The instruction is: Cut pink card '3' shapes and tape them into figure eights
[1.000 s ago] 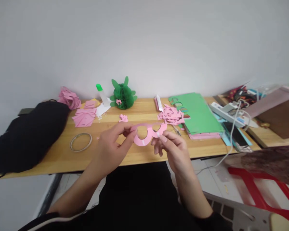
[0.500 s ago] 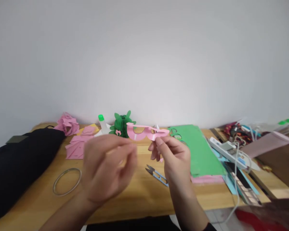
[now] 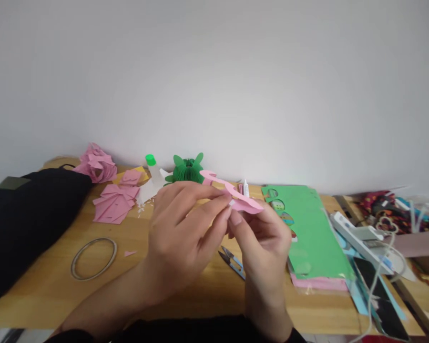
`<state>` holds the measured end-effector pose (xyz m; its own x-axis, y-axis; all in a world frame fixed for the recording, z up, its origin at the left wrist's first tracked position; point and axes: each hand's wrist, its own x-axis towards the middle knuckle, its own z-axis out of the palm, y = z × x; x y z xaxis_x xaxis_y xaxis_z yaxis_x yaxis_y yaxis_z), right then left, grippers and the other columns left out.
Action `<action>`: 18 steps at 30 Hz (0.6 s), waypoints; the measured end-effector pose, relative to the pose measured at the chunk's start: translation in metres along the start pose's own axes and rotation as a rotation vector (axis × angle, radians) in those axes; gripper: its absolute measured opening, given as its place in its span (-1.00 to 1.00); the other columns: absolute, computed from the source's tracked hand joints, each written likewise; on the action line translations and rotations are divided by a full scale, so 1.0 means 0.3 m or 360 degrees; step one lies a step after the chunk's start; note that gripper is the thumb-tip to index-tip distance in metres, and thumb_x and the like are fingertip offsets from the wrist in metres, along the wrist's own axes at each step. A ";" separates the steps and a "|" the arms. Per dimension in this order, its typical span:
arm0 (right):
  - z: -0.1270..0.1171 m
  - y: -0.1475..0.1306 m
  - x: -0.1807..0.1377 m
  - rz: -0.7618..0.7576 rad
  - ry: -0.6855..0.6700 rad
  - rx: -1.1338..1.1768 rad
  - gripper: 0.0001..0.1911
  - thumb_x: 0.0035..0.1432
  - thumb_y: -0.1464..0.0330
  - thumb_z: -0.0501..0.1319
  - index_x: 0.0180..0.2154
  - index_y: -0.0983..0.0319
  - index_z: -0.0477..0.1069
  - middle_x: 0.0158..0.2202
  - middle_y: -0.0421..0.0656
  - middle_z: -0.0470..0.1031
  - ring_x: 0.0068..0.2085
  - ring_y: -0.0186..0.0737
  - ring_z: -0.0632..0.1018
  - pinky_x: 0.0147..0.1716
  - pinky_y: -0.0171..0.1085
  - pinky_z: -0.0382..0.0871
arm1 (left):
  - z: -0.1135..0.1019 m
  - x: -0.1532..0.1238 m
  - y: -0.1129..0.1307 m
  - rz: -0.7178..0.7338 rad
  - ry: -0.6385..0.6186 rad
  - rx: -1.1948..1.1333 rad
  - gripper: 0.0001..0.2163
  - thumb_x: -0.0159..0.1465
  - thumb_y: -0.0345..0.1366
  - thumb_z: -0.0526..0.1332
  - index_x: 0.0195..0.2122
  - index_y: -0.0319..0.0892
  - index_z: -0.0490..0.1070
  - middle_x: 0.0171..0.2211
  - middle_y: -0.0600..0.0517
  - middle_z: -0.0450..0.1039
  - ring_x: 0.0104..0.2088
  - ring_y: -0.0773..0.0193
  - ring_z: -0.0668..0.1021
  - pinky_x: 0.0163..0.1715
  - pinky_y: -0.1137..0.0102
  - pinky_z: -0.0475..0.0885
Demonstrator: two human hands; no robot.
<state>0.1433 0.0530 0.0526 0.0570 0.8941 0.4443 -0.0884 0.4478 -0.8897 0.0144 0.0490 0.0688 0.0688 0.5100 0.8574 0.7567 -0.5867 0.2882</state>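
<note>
A pink paper cut-out (image 3: 236,194) with round holes is held above the wooden table (image 3: 57,286), seen nearly edge-on. My left hand (image 3: 184,233) pinches it from the left with fingers closed on its edge. My right hand (image 3: 262,238) grips its right end between thumb and fingers. A small pair of snips (image 3: 232,262) lies on the table just below my hands.
A tape ring (image 3: 93,257) and a black bag (image 3: 25,214) lie at the left. Pink paper pieces (image 3: 116,200), a glue bottle (image 3: 152,174) and a green paper ornament (image 3: 186,170) stand at the back. Green sheets (image 3: 303,228), a power strip (image 3: 357,236) and cables fill the right.
My left hand, which had let go and hung blurred below the cut-out, has come back up and pinched it. The cut-out has tilted flatter. The view has shifted slightly.
</note>
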 end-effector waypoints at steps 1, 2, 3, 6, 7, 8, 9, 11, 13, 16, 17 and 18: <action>-0.006 0.002 0.005 0.0005 -0.0044 0.0027 -0.82 0.16 0.52 0.24 -0.26 0.14 0.53 -0.47 -0.30 0.49 -0.51 -0.42 0.44 -0.52 -0.42 0.40 | 0.002 0.000 -0.001 -0.0002 -0.0024 -0.0017 -0.89 0.30 -0.45 0.23 -0.19 -0.12 0.46 -0.23 0.01 0.58 -0.21 0.21 0.58 -0.20 0.23 0.45; -0.012 0.003 0.009 0.0008 -0.0083 0.0050 -0.82 0.17 0.52 0.23 -0.25 0.14 0.53 -0.47 -0.30 0.48 -0.50 -0.42 0.44 -0.52 -0.42 0.40 | 0.004 0.001 -0.002 -0.0002 -0.0050 -0.0030 -0.89 0.30 -0.44 0.23 -0.18 -0.11 0.46 -0.22 0.02 0.58 -0.21 0.21 0.58 -0.20 0.22 0.44; -0.018 0.004 0.012 0.0010 -0.0107 0.0064 -0.83 0.19 0.51 0.22 -0.25 0.15 0.52 -0.47 -0.30 0.47 -0.49 -0.41 0.45 -0.50 -0.41 0.40 | 0.005 0.001 -0.002 -0.0009 -0.0082 -0.0035 -0.88 0.31 -0.44 0.23 -0.17 -0.10 0.46 -0.21 0.02 0.58 -0.21 0.20 0.59 -0.19 0.21 0.44; -0.030 0.002 0.013 -0.0011 -0.0090 -0.0002 -0.85 0.24 0.48 0.19 -0.27 0.16 0.51 -0.47 -0.28 0.46 -0.46 -0.39 0.46 -0.47 -0.38 0.39 | 0.003 0.004 0.001 -0.0009 -0.0153 -0.0020 -0.87 0.30 -0.45 0.24 -0.18 -0.08 0.47 -0.21 0.02 0.58 -0.21 0.18 0.59 -0.19 0.19 0.43; -0.032 0.001 0.012 -0.0021 -0.0069 -0.0062 -0.86 0.26 0.47 0.19 -0.29 0.17 0.51 -0.47 -0.28 0.46 -0.46 -0.39 0.45 -0.47 -0.37 0.38 | 0.002 0.005 0.002 0.0007 -0.0157 -0.0013 -0.88 0.30 -0.44 0.24 -0.19 -0.09 0.47 -0.22 0.02 0.58 -0.21 0.17 0.59 -0.19 0.18 0.42; -0.034 0.000 0.009 -0.0040 -0.0047 -0.0128 -0.85 0.27 0.47 0.18 -0.30 0.17 0.50 -0.47 -0.27 0.45 -0.46 -0.38 0.44 -0.48 -0.37 0.36 | 0.002 0.007 0.002 0.0015 -0.0164 -0.0007 -0.89 0.30 -0.44 0.24 -0.20 -0.09 0.47 -0.22 0.02 0.58 -0.22 0.17 0.59 -0.19 0.18 0.42; -0.036 -0.002 0.007 -0.0060 -0.0039 -0.0193 -0.85 0.28 0.46 0.18 -0.31 0.17 0.49 -0.47 -0.27 0.44 -0.47 -0.38 0.42 -0.48 -0.36 0.35 | 0.002 0.008 0.003 0.0024 -0.0168 0.0000 -0.90 0.30 -0.43 0.24 -0.20 -0.09 0.46 -0.23 0.01 0.58 -0.22 0.17 0.58 -0.20 0.18 0.42; -0.041 -0.006 0.004 -0.0111 -0.0047 -0.0303 -0.85 0.28 0.47 0.17 -0.31 0.16 0.48 -0.47 -0.27 0.42 -0.47 -0.37 0.41 -0.48 -0.34 0.34 | 0.003 0.014 0.005 0.0044 -0.0162 0.0014 -0.92 0.31 -0.41 0.24 -0.22 -0.09 0.45 -0.23 0.02 0.58 -0.23 0.18 0.58 -0.20 0.18 0.42; -0.047 -0.011 0.003 -0.0181 -0.0076 -0.0419 -0.85 0.28 0.48 0.16 -0.30 0.16 0.46 -0.47 -0.27 0.42 -0.46 -0.35 0.42 -0.47 -0.33 0.34 | 0.004 0.023 0.008 0.0042 -0.0173 0.0036 -0.94 0.32 -0.38 0.23 -0.24 -0.07 0.44 -0.24 0.03 0.58 -0.24 0.19 0.59 -0.20 0.17 0.43; -0.057 -0.018 0.006 -0.0278 -0.0129 -0.0576 -0.84 0.27 0.51 0.16 -0.28 0.16 0.46 -0.45 -0.26 0.42 -0.41 -0.32 0.45 -0.44 -0.31 0.34 | -0.002 0.039 0.013 0.0015 -0.0191 0.0054 -0.94 0.34 -0.36 0.22 -0.28 -0.06 0.44 -0.26 0.05 0.59 -0.27 0.20 0.60 -0.23 0.18 0.43; -0.061 -0.021 0.006 -0.0308 -0.0142 -0.0607 -0.84 0.26 0.52 0.16 -0.27 0.16 0.46 -0.44 -0.26 0.43 -0.41 -0.32 0.45 -0.43 -0.30 0.34 | -0.005 0.043 0.014 -0.0002 -0.0202 0.0060 -0.93 0.34 -0.36 0.21 -0.28 -0.05 0.44 -0.27 0.06 0.59 -0.27 0.20 0.60 -0.23 0.19 0.43; -0.063 -0.023 0.007 -0.0339 -0.0151 -0.0625 -0.83 0.26 0.53 0.16 -0.26 0.16 0.45 -0.44 -0.26 0.43 -0.41 -0.32 0.45 -0.42 -0.30 0.34 | -0.008 0.046 0.015 -0.0017 -0.0216 0.0067 -0.92 0.34 -0.36 0.21 -0.29 -0.04 0.43 -0.27 0.08 0.59 -0.27 0.20 0.60 -0.22 0.19 0.43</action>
<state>0.1628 0.0517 0.0575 -0.0597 0.7877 0.6132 0.3004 0.6000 -0.7414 0.0172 0.0520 0.0830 0.1455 0.5982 0.7881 0.7844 -0.5551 0.2766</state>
